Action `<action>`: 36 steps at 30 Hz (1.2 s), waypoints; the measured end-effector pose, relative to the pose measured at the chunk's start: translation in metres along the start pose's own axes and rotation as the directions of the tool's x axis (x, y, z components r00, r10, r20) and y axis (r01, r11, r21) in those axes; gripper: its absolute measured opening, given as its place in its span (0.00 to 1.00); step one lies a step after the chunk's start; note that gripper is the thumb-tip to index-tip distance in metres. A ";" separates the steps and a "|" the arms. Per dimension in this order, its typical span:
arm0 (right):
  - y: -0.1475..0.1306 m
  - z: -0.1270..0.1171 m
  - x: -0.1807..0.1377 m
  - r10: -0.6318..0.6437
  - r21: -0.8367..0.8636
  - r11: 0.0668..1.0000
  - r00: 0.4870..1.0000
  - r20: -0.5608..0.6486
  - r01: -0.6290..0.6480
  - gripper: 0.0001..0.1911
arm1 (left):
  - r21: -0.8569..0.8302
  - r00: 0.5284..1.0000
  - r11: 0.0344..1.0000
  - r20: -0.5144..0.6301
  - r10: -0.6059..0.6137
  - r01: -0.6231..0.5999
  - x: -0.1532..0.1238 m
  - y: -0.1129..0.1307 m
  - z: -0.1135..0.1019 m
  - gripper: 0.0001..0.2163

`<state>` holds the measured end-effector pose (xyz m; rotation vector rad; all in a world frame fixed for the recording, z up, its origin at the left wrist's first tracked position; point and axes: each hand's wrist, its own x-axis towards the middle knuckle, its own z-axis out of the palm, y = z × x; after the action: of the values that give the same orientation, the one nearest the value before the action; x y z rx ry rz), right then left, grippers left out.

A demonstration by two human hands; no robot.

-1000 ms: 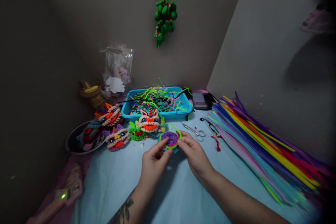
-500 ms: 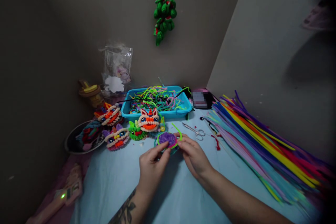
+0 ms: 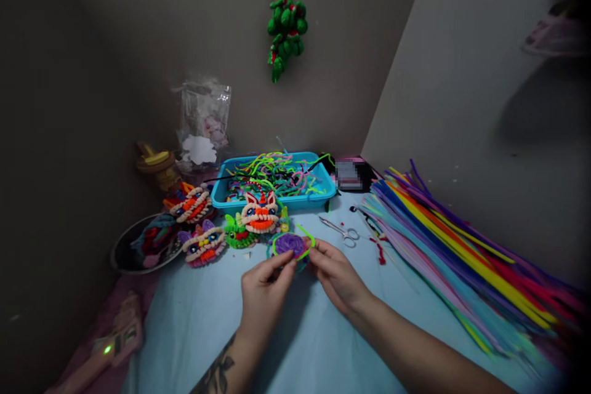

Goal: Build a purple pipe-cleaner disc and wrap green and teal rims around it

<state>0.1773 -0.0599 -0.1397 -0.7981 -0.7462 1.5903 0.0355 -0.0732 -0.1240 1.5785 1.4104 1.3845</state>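
Both hands hold a small round purple pipe-cleaner coil (image 3: 290, 242) with a bright green pipe cleaner (image 3: 306, 239) looped round its edge, just above the pale blue table cover (image 3: 207, 320). My left hand (image 3: 263, 294) pinches the coil's lower left side. My right hand (image 3: 335, 274) pinches its right side, where the green strand ends. Small silver scissors (image 3: 342, 231) lie on the cover just right of the coil.
Finished pipe-cleaner animal heads (image 3: 231, 221) sit in a row behind the coil. A blue tray (image 3: 272, 199) of cut scraps stands at the back. Long coloured pipe cleaners (image 3: 462, 246) fan along the right. A dark bowl (image 3: 120, 252) sits at left, and a green ornament (image 3: 285, 21) hangs on the wall.
The green strand has been drawn further round the purple coil, and both hands with the coil have shifted slightly left.
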 end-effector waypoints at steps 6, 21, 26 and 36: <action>0.001 0.001 0.000 -0.003 -0.002 1.000 0.998 -0.062 0.003 0.12 | -0.001 1.000 1.000 0.021 0.001 -0.001 -0.001 -0.001 0.002 0.08; -0.001 0.007 0.000 -0.121 -0.100 0.988 0.990 -0.066 0.114 0.12 | -0.139 0.964 0.960 0.146 -0.222 0.242 0.000 -0.002 0.007 0.15; -0.005 0.004 0.004 -0.112 -0.030 0.994 0.982 -0.150 0.109 0.13 | -0.179 0.981 0.966 0.000 -0.192 0.189 0.002 -0.002 0.006 0.12; -0.005 0.000 0.006 -0.070 0.025 0.997 0.983 -0.170 0.075 0.14 | -0.265 0.893 0.868 0.289 -0.344 0.420 0.008 -0.015 0.013 0.13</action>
<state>0.1795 -0.0532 -0.1365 -0.8622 -0.6195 1.4455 0.0417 -0.0592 -0.1385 1.1286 1.2032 1.0819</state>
